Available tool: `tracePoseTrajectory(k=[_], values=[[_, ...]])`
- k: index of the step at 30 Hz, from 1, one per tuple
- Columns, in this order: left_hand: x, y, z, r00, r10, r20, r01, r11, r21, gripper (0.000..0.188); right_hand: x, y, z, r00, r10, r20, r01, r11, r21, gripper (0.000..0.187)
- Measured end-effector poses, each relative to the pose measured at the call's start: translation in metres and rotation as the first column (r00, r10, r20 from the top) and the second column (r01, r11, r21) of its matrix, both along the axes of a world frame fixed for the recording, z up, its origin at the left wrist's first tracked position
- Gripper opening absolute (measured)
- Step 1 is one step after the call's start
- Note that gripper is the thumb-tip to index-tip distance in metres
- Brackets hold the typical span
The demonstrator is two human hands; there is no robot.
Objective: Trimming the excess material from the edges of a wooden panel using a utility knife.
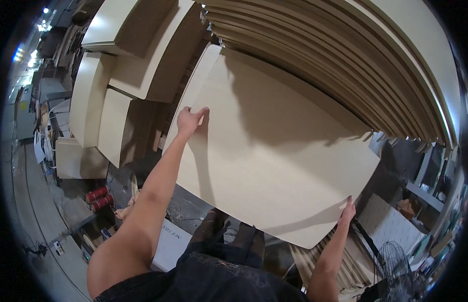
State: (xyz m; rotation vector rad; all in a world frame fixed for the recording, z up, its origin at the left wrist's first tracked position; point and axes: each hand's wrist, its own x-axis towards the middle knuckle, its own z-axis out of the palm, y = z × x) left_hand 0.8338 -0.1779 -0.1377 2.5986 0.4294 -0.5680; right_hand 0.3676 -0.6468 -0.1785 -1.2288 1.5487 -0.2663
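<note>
A large cream cardboard sheet (279,176) spreads out flat in front of my body, with a shadow across its far half. My left hand (190,121) grips its left side, thumb over the top face and the other fingers toward the edge. At the near right corner my right hand (347,211) pinches the right edge; its thumb shows and its other fingers are mostly hidden behind the board. A second pale layer shows along the far left edge, beside my left hand. Whether it is a fold or a separate sheet, I cannot tell.
Many brown boards (314,70) stand stacked at the far right, close beyond the sheet. Cream-faced cardboard stacks (138,65) rise at the left. Red spools (99,199) lie lower left. A wire fan (393,259) and more board edges (339,261) are at the near right.
</note>
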Motion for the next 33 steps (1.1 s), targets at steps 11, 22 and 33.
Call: tracePoseTrajectory(k=[11,22,33], values=[[0.019,0.019,-0.007,0.99,-0.127,0.065,0.11,0.97,0.218,0.07,0.033,-0.002,-0.013,0.948,0.093,-0.305,-0.126,0.988,-0.09,0.056],[0.01,0.031,-0.018,0.959,-0.229,0.166,0.203,0.966,0.163,0.062,0.034,-0.001,-0.015,0.977,0.116,-0.179,-0.14,0.981,-0.133,0.056],[0.006,0.049,-0.044,0.911,-0.27,0.313,0.224,0.958,0.177,0.059,0.051,-0.029,-0.018,0.864,0.217,-0.454,-0.387,0.863,-0.324,0.059]])
